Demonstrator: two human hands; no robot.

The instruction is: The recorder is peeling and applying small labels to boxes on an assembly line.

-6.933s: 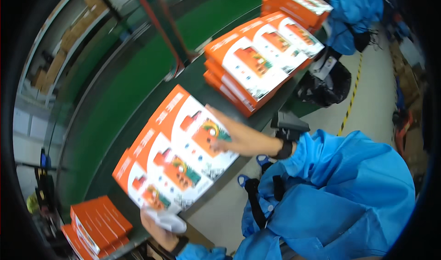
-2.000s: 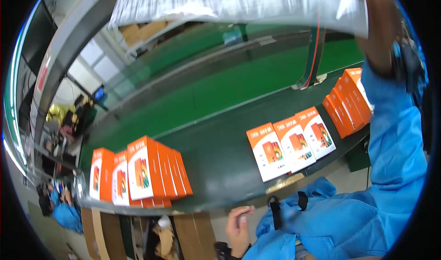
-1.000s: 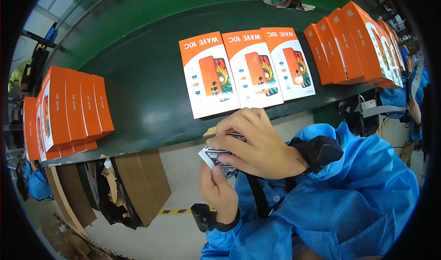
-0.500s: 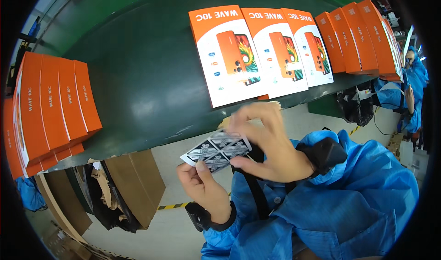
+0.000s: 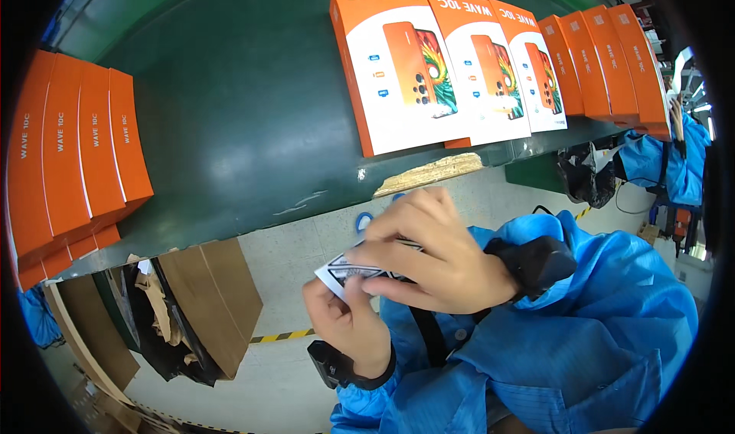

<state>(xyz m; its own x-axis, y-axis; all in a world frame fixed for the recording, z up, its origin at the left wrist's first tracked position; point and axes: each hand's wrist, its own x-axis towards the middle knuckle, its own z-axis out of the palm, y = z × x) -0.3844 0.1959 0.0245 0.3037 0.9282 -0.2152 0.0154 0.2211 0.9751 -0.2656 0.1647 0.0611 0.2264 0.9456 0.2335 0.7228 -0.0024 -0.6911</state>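
The dark green counter [image 5: 237,104] crosses the scene from left to far right, its near edge chipped just in front of the person. Below it, on the near left, stands an upright brown carton [image 5: 207,296].

At the left end of the counter a row of orange boxes [image 5: 73,143] sits packed face to face; set so tightly, the boxes probably brace one another. A second row [image 5: 605,66] at the right is ranged in the same way. Between the two, close beside the right row, three phone boxes [image 5: 481,74] lie with their white-and-orange fronts up, edges touching or overlapping, presumably so that every front stays within reach.

The hands are together over the gap between counter and body, well short of the boxes. The left hand [image 5: 348,327] pinches the sheet's near left part, thumb on top, likely to keep it steady. The right hand [image 5: 436,258] arches across from the right with bent fingers; whether they grip the sheet or only rest on it cannot be told.

Smallest is the patterned sheet [image 5: 341,271] itself, tilted between the hands: a white margin at its left corner, black-and-white angular print inside, and the rest hidden under the right fingers.
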